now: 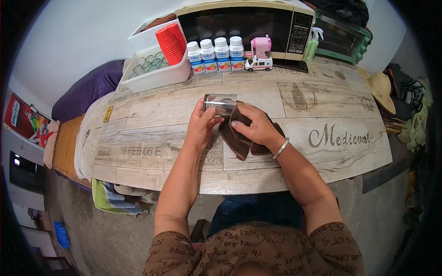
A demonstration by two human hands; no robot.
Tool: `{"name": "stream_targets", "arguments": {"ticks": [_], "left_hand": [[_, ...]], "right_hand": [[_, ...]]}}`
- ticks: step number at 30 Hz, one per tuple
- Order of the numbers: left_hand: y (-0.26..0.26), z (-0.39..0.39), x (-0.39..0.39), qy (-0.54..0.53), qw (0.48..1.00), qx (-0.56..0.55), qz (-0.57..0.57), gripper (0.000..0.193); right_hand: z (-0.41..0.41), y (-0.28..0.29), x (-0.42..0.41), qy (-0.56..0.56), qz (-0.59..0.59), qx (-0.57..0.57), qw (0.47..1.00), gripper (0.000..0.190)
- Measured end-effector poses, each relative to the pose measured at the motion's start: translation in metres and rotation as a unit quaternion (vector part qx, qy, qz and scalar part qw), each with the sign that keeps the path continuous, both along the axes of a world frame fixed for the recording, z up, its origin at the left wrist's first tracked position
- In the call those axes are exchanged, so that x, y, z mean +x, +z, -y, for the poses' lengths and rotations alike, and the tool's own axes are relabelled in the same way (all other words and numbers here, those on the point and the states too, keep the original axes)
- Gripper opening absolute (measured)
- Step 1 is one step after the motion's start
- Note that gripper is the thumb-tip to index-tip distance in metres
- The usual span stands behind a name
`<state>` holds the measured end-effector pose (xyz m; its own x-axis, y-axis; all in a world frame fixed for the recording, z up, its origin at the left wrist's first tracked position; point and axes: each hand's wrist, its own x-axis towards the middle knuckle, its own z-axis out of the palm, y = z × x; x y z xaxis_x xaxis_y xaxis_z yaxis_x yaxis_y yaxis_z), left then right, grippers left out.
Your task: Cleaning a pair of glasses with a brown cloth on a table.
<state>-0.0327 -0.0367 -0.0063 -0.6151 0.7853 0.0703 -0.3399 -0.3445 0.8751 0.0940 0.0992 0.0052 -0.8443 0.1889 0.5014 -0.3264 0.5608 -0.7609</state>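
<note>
A clear drinking glass (221, 102) lies on its side in the air above the table, its mouth towards the right. My left hand (203, 119) grips it near the base, thumb along the near side. In my right hand (253, 122) is a dark brown cloth (238, 139), bunched at the glass's rim and hanging down over the tabletop. Whether part of the cloth is inside the glass is hard to make out. A silver bangle (281, 148) circles my right wrist.
On the wood-patterned table (165, 117), a white bin (159, 80) holds several glasses and stacked red cups (170, 43). Several white bottles (215, 55), a toy ambulance (258, 64) and a pink device (261, 46) stand before a microwave (234, 24). A green spray bottle (313, 46) and toaster oven (340, 38) are behind.
</note>
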Motion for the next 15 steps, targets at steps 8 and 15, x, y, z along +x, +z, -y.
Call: {"name": "stream_targets", "arguments": {"ticks": [8,15], "left_hand": [[0.000,0.002,0.001,-0.053,0.997,-0.007,-0.049,0.051],[0.006,0.002,0.005,-0.053,0.997,-0.047,-0.038,0.046]], "right_hand": [[0.012,-0.001,0.001,0.042,-0.002,0.148,0.988,0.059],[0.011,-0.003,0.000,0.034,0.023,0.157,0.987,0.060]]}}
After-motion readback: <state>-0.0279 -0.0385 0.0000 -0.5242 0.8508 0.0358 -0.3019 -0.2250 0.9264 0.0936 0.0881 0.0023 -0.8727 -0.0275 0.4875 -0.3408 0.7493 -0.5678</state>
